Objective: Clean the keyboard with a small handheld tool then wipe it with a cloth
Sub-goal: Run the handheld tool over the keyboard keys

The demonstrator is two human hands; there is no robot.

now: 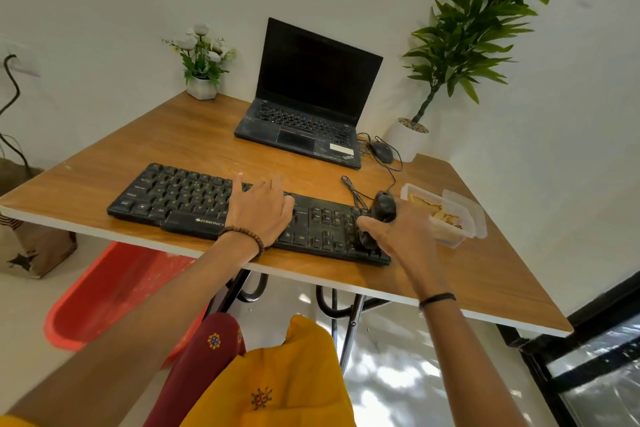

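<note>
Presently, a black keyboard is being kept flat on the wooden desk, close along its near edge, with its long side running from left to right. The left hand is being laid palm-down over the middle of the keys; its fingers are being held straight and spread, and nothing is being grasped by them. A bead bracelet is being worn at that wrist.

The right hand is being held over the number pad at the keyboard's right end. Its fingers are being curled round a small dark object, whose rounded top is being shown beyond the knuckles while its lower end is being kept down at the number keys. Whether a tool or a bunched cloth is being gripped cannot be told. A thin black band is being worn at this wrist.

Just beside the right hand, a clear plastic container is being left open, with pale food pieces lying in it. Farther back, an open laptop with a dark screen is being kept, and a black mouse is being left to its right, its cable trailing toward the keyboard. A small flower pot and a tall green plant are being kept at the desk's far corners. A red tub is being kept on the floor under the desk.
</note>
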